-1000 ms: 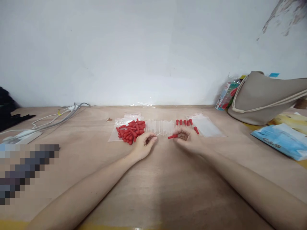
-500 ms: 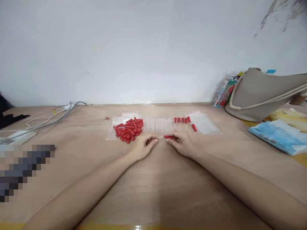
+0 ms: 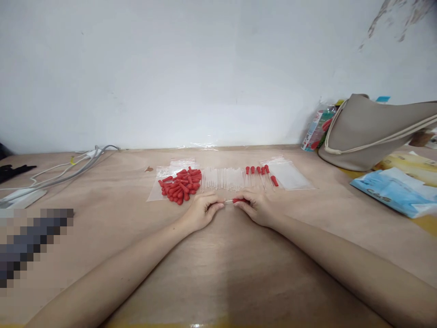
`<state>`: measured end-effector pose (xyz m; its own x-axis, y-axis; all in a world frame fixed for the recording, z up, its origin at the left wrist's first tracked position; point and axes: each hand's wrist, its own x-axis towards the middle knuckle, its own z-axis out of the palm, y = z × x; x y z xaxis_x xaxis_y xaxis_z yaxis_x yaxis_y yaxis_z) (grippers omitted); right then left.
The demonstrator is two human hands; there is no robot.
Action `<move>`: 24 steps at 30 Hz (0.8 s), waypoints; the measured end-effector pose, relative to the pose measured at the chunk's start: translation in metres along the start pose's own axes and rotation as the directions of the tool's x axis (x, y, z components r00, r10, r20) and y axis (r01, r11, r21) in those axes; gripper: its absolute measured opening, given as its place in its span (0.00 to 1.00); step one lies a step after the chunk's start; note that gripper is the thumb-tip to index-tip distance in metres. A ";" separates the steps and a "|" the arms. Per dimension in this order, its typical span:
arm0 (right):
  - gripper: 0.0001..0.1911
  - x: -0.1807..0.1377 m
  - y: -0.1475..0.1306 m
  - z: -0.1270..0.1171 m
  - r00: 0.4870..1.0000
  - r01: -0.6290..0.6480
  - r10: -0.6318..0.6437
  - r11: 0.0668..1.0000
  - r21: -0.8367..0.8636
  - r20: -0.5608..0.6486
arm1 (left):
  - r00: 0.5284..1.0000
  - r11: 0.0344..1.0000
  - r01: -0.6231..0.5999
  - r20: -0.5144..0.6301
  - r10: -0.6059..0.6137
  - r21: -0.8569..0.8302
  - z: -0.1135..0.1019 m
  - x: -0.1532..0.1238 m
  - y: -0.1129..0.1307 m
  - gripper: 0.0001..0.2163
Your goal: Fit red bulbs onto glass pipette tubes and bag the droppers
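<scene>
My left hand [image 3: 206, 211] pinches a thin clear dropper tube [image 3: 228, 201], held level just above the table. On the tube's right end is a red rubber bulb [image 3: 239, 200], gripped between the thumb and fingers of my right hand [image 3: 255, 207]. Beyond my left hand lies a pile of red rubber bulbs [image 3: 180, 186] on a clear plastic bag [image 3: 153, 193]. Loose clear tubes [image 3: 221, 178] lie side by side in the middle. Right of them are several droppers [image 3: 258, 171] with red bulbs fitted, one lying at a slant.
A flat clear zip bag [image 3: 290, 176] lies behind my right hand. Farther right are a grey bag [image 3: 362, 132], a plastic bottle [image 3: 316, 130] and a blue tissue pack [image 3: 392, 193]. Cables [image 3: 68, 171] and a white power strip [image 3: 23, 198] are at left. A white wall rises behind.
Both hands have come slightly nearer to me with the tube and bulb, still pinched. The tube now lines up straight with the bulb. The view has shifted slightly.
</scene>
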<state>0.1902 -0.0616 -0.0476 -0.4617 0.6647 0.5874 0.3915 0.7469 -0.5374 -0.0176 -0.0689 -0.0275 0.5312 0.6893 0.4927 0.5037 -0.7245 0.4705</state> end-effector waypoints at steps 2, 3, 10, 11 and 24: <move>0.07 -0.002 0.000 0.000 0.999 0.031 -0.031 0.999 -0.009 0.011 | 1.000 0.999 -0.028 0.004 0.028 0.018 0.000 -0.001 -0.001 0.07; 0.07 -0.003 0.001 0.000 0.999 0.045 -0.045 0.999 -0.015 0.020 | 0.999 0.999 -0.044 0.010 0.044 0.028 0.001 -0.001 -0.001 0.08; 0.07 -0.005 0.007 0.004 0.995 0.072 -0.068 0.996 -0.057 0.071 | 0.993 0.989 -0.116 0.002 0.116 0.087 0.003 -0.004 -0.004 0.09; 0.07 -0.005 0.007 0.004 0.995 0.075 -0.070 0.995 -0.065 0.077 | 0.993 0.988 -0.119 -0.003 0.120 0.094 0.004 -0.005 -0.004 0.09; 0.07 0.004 -0.006 -0.001 0.985 0.051 -0.036 0.995 -0.083 0.169 | 0.991 0.983 -0.135 0.016 0.134 0.127 0.009 -0.004 -0.003 0.10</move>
<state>0.1872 -0.0630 -0.0413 -0.6032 0.6247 0.4960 0.4326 0.7786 -0.4545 -0.0151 -0.0699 -0.0376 0.6049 0.5857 0.5395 0.5096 -0.8053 0.3029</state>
